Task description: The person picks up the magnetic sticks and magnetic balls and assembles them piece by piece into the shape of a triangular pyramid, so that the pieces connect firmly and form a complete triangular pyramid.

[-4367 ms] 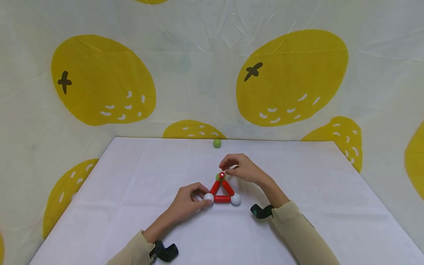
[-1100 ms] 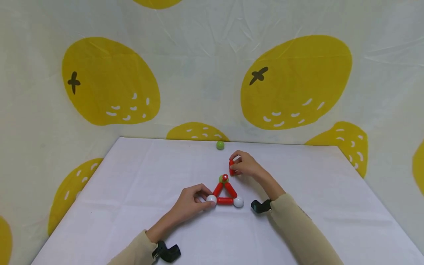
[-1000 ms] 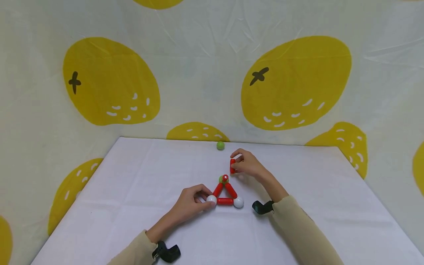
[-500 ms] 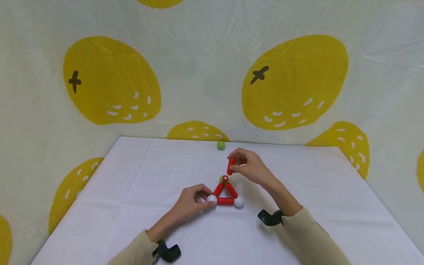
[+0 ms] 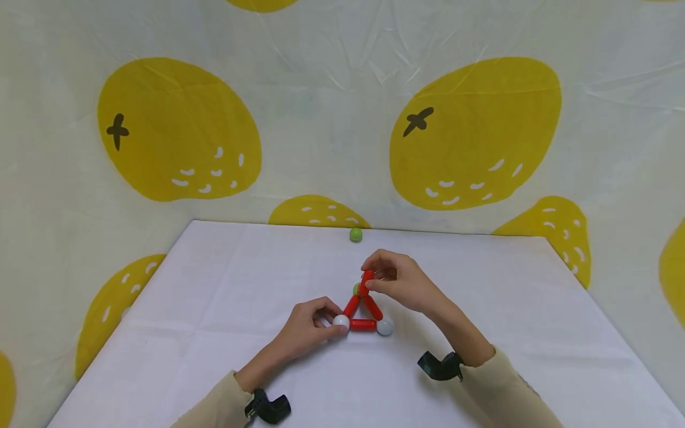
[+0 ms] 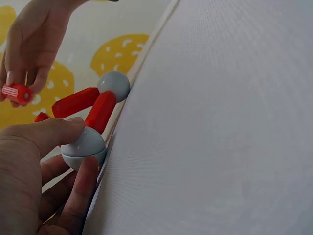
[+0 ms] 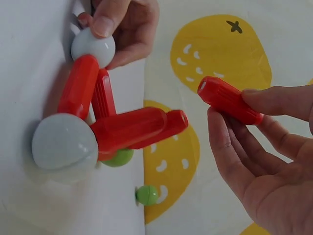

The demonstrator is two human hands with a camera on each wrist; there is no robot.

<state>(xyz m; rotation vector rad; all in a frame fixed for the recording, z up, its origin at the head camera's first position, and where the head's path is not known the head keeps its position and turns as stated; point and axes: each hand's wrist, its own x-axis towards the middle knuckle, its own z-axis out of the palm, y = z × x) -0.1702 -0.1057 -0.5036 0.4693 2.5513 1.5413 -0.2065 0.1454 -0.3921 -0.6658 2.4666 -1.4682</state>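
Note:
My left hand (image 5: 310,321) pinches a white ball (image 6: 84,147) between thumb and fingers, at the near left corner of a triangle on the table. Red rods join this ball, a second white ball (image 5: 385,327) at near right and a green ball (image 7: 117,157) at the far corner. Another red rod (image 7: 177,121) stands up from the green ball. My right hand (image 5: 401,279) pinches a loose red rod (image 7: 230,100) with thumb and fingertips. In the right wrist view a gap separates this rod from the standing one; in the head view it overlaps the far corner.
A loose green ball (image 5: 355,235) lies by the table's far edge, behind the triangle. The table (image 5: 535,333) has a white cover. A cloth with yellow fruit prints (image 5: 321,119) hangs behind it. Each wrist carries a black camera mount (image 5: 441,365).
Over four seconds ago my right hand held no rod; a second ago it gripped one behind the triangle. Since then it has brought the rod nearer, over the far corner. My left hand stays put.

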